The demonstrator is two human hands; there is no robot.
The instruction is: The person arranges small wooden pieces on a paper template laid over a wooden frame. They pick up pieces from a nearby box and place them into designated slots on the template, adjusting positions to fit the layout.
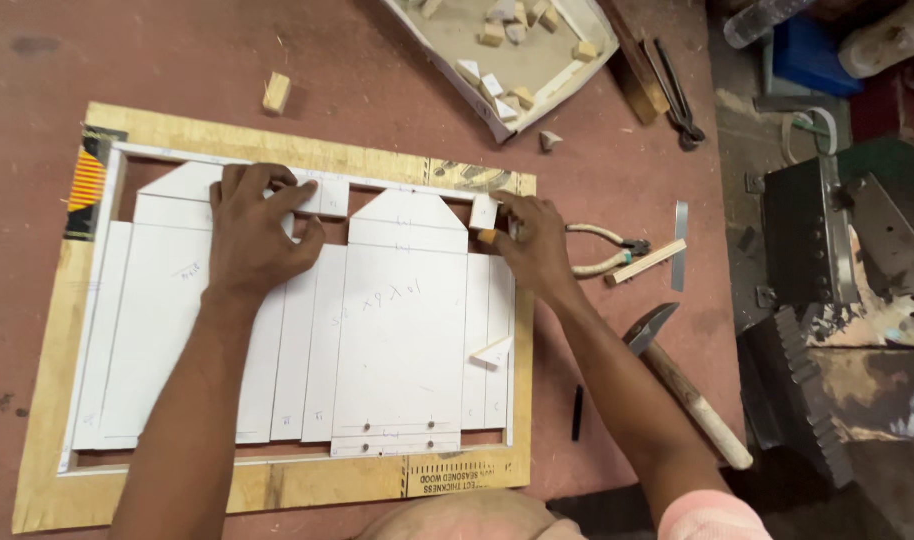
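White panel pieces (397, 330) lie flat side by side inside a plywood frame (277, 485) on the reddish floor (177, 50), seen from my head camera. My left hand (257, 235) presses spread fingers on the upper panels, gripping nothing, while my right hand (532, 240) pinches a small wooden block (484, 212) at the frame's upper right corner. Pliers (602, 250) and a hammer (687, 395) lie just right of the frame.

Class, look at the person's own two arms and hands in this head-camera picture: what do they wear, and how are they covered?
Both forearms are bare from elbow to wrist. The left hand and the right hand wear no gloves, and no rings, watch or bracelet show. At the bottom edge, a pale pink sleeve covers the right upper arm. No sleeve shows on the left arm within the picture.
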